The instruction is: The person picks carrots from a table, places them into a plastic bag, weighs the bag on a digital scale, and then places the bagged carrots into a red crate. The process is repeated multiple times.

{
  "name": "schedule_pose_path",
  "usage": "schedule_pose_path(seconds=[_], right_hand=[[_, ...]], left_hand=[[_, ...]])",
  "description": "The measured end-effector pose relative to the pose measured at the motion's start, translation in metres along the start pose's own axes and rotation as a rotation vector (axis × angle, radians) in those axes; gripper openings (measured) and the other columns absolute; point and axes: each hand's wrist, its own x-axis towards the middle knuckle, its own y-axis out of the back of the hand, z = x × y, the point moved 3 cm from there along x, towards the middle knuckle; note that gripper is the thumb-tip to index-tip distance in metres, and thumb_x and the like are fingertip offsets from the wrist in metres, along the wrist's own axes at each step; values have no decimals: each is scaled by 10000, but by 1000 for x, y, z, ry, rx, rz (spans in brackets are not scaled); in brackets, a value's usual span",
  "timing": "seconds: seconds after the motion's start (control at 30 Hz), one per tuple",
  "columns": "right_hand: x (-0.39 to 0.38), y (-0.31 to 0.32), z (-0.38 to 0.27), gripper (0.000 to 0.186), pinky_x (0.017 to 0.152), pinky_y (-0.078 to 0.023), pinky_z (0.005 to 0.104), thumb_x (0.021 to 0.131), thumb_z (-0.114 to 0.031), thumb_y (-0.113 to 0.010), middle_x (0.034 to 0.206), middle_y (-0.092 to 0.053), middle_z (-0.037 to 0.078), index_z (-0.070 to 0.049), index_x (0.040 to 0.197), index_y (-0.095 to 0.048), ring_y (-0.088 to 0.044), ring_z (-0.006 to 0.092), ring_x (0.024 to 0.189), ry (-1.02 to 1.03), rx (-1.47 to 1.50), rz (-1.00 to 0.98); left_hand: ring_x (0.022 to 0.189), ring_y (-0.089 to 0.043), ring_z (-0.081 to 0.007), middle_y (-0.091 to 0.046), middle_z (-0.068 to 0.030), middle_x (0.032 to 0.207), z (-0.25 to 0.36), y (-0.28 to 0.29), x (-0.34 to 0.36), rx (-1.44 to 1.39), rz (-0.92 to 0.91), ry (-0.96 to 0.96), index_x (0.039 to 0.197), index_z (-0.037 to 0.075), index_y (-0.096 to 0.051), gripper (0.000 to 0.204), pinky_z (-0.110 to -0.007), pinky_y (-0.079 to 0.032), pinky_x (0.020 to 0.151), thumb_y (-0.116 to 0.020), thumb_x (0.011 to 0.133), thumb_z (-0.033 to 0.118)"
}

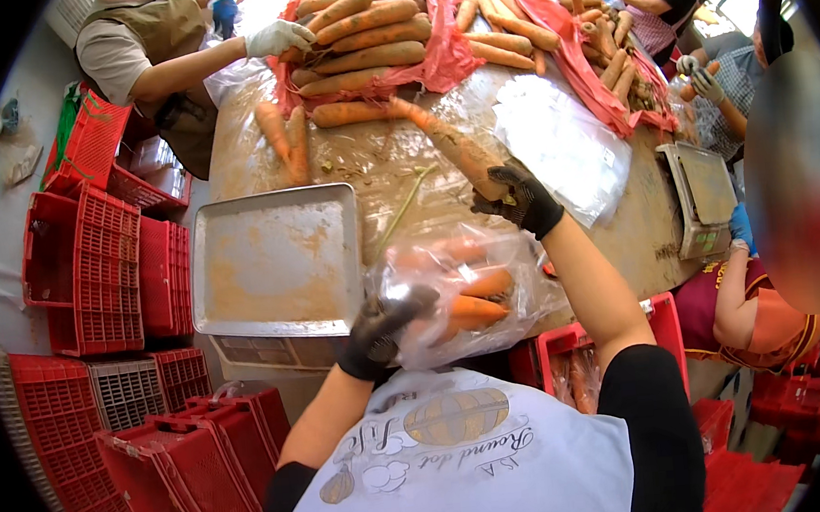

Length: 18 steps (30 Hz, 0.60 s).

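Observation:
My right hand [524, 199], in a black glove, grips the near end of a long, soil-stained carrot [454, 147] that points away to the far left. My left hand [387, 330], also black-gloved, is closed on the left side of a clear plastic bag [519, 295] at the table's near edge. Several carrots [480, 310] lie inside the bag. Folds of plastic and glare partly hide them and my left fingertips. The held carrot is outside the bag, above the table.
A metal scale pan [276, 262] stands left of the bag. Clear bags [565, 143] lie to the right, before a second scale [704, 194]. Carrots heap on pink plastic [451, 46] at the back. Red crates [107, 261] stack at left. Several co-workers stand around the table.

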Motion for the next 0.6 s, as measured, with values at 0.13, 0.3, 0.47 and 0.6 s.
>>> schedule_pose_path(seconds=[0.13, 0.3, 0.47, 0.6], right_hand=[[-62, -9, -10, 449, 802, -509, 390, 781, -85, -581, 1066, -523, 152, 30, 1186, -428, -567, 279, 932, 327, -161, 51], [-95, 18, 13, 519, 706, -519, 384, 790, -111, -550, 1118, -518, 210, -19, 1265, -363, -582, 293, 900, 340, 169, 2], [-86, 41, 38, 669, 500, -506, 328, 820, -273, -523, 1029, -529, 294, -98, 1382, -205, -593, 292, 689, 605, -486, 198], [-93, -13, 34, 590, 500, -519, 327, 821, -297, -536, 998, -563, 253, -76, 1318, -306, -602, 269, 658, 32, 441, -72]], left_hand=[[925, -590, -238, -595, -183, 1006, 18, -56, 25, -187, -221, -60, 1089, -85, -534, 325, -357, -457, 848, -548, 816, 92], [771, -610, -205, -575, -175, 1058, -3, -60, 56, 4, -247, -61, 1158, -84, -477, 357, -307, -484, 745, -516, 852, 95], [733, -601, -204, -584, -151, 1022, -17, -39, 51, 62, -55, 52, 1149, -50, -499, 327, -300, -484, 694, -515, 866, 113], [735, -583, -201, -582, -136, 1013, 0, -5, 25, 889, -163, -551, 1128, 10, -529, 267, -290, -476, 689, -510, 880, 107]])
